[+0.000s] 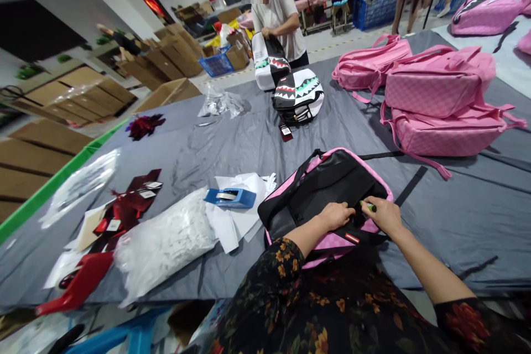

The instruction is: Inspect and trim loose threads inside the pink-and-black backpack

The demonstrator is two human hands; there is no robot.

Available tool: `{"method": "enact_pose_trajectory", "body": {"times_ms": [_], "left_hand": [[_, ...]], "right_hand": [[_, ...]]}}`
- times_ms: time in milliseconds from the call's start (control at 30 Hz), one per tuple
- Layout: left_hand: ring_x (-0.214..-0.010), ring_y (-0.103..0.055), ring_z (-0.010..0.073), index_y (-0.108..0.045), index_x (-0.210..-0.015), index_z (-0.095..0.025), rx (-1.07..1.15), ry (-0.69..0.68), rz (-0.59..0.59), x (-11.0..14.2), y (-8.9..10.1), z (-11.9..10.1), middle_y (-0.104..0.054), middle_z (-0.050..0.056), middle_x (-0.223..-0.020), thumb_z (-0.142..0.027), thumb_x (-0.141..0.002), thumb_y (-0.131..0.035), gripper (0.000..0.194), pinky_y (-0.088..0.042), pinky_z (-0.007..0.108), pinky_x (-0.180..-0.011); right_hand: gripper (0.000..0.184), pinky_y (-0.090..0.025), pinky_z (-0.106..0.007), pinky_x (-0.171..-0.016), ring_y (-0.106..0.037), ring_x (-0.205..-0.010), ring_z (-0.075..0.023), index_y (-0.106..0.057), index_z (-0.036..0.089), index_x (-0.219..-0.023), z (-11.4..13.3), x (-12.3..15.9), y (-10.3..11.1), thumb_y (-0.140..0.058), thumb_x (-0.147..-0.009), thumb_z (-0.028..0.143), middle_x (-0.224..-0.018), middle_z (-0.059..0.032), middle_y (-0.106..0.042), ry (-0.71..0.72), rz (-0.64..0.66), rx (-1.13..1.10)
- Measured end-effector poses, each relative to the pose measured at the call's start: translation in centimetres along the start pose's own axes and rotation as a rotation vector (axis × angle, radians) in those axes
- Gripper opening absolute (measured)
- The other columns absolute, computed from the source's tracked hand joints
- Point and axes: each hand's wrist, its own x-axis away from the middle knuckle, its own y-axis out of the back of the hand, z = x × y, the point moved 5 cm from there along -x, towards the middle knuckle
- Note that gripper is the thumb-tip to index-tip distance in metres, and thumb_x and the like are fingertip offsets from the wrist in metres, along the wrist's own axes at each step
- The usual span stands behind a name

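Note:
A black and pink backpack (307, 193) lies on its front before me, its black back side up and a small red-and-white label near its lower edge. My left hand (337, 214) is closed, fingertips pinching the black fabric near the middle of the bag. Just to the right, my right hand (384, 214) grips a small tool with a yellow-green handle (369, 207), its tip against the bag. The tool's working end is too small to make out. Black straps stretch from the bag over the grey cloth.
Pink backpacks (443, 133) are stacked at right. A blue tape dispenser (232, 197) rests on white papers beside a plastic-wrapped white bundle (166, 240). Red tags (124, 210) lie farther left. Across the table (186, 149), a person handles a patterned backpack (263, 63); another (298, 94) stands nearby.

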Motion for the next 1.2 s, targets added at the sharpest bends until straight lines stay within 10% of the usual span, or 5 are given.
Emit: {"method": "enact_pose_trajectory", "body": {"times_ms": [267,433,600,967,1200], "left_hand": [[-0.094,-0.071,0.0219,-0.051,-0.140,-0.031,0.038,0.003,-0.087,2.2,0.0,-0.9,-0.067,0.005,-0.117,-0.043,-0.102,-0.045,0.040,-0.055,0.031,-0.073],[-0.102,-0.070,0.0293,-0.034,-0.148,-0.010,0.101,0.201,-0.218,-0.4,2.6,-2.3,-0.066,0.015,-0.120,-0.057,-0.097,-0.050,0.072,-0.057,0.036,-0.077],[-0.100,-0.072,0.0314,-0.031,-0.150,-0.002,0.135,0.329,-0.218,-3.8,3.7,-2.2,-0.069,0.021,-0.115,-0.030,-0.098,-0.049,0.061,-0.057,0.038,-0.079],[-0.116,-0.066,0.0250,-0.030,-0.154,-0.016,0.264,0.385,-0.215,-1.3,1.3,-1.9,-0.059,0.011,-0.142,-0.021,-0.100,-0.037,0.055,-0.053,0.038,-0.099],[-0.112,-0.067,0.0275,-0.034,-0.152,-0.014,0.266,0.394,-0.255,-0.8,2.3,-2.7,-0.060,0.013,-0.139,-0.023,-0.095,-0.046,0.059,-0.054,0.041,-0.096]], "right_hand": [[0.028,-0.053,-0.033,-0.081,-0.067,-0.086,-0.0219,-0.069,0.023,-0.086,-3.9,-0.3,9.3,-0.044,-0.088,0.037,-0.089,-0.0069,-0.070,0.107,-0.200,-0.075],[0.031,-0.053,-0.034,-0.075,-0.067,-0.084,-0.0227,-0.072,0.024,-0.102,-6.0,-2.7,5.4,-0.047,-0.089,0.036,-0.099,-0.0091,-0.067,0.126,0.169,-0.006],[0.035,-0.054,-0.034,-0.080,-0.067,-0.089,-0.0222,-0.067,0.020,-0.114,-5.9,-5.9,2.4,-0.047,-0.085,0.027,-0.099,-0.0091,-0.065,0.159,0.252,-0.002],[0.020,-0.048,-0.025,-0.068,-0.061,-0.072,-0.0146,-0.070,0.020,-0.080,-5.4,-5.2,3.7,-0.051,-0.083,0.015,-0.084,-0.0041,-0.059,0.427,0.562,0.083],[0.018,-0.035,-0.025,-0.059,-0.059,-0.065,-0.0139,-0.063,0.021,-0.080,-5.0,-4.0,4.2,-0.052,-0.084,0.007,-0.083,-0.0017,-0.061,0.621,0.416,0.333]]}}
